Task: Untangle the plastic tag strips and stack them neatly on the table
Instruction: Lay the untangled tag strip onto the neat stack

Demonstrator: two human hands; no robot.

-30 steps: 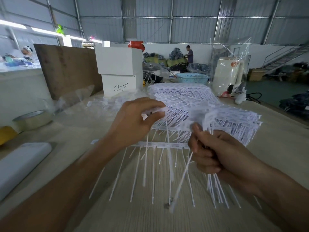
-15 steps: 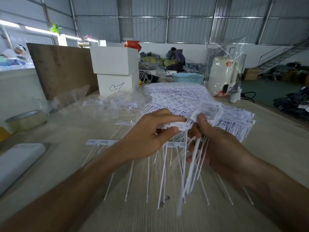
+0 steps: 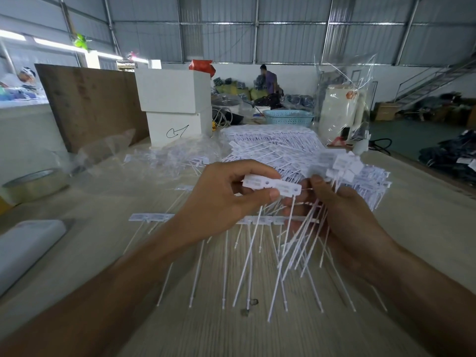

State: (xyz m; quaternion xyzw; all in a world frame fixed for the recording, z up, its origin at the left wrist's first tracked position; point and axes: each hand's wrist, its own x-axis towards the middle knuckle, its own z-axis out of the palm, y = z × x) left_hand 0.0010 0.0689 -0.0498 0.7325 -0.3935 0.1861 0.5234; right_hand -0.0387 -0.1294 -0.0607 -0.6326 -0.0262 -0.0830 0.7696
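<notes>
My left hand [image 3: 226, 197] pinches a short white tag strip [image 3: 273, 185] by its flat head bar, its thin tails hanging down. Just to the right, my right hand [image 3: 345, 217] grips a tangled bundle of tag strips [image 3: 340, 166], heads up and tails fanned downward over the table. Flat on the wooden table [image 3: 103, 253] below my hands lies one tag strip row [image 3: 152, 217] with its tails pointing toward me. Behind my hands a large pile of white tag strips [image 3: 270, 148] spreads across the table.
A roll of tape [image 3: 33, 184] and a white flat object [image 3: 23, 248] lie at the left. Crumpled clear plastic [image 3: 108, 150], two stacked white boxes [image 3: 175, 109], a brown board [image 3: 90, 104], a blue basket [image 3: 288, 117] and a wrapped white appliance [image 3: 340, 112] stand behind.
My left hand has drawn a short strip out of the bundle and lifted it up; my right hand has shifted right with the bundle, and the tails have spread apart.
</notes>
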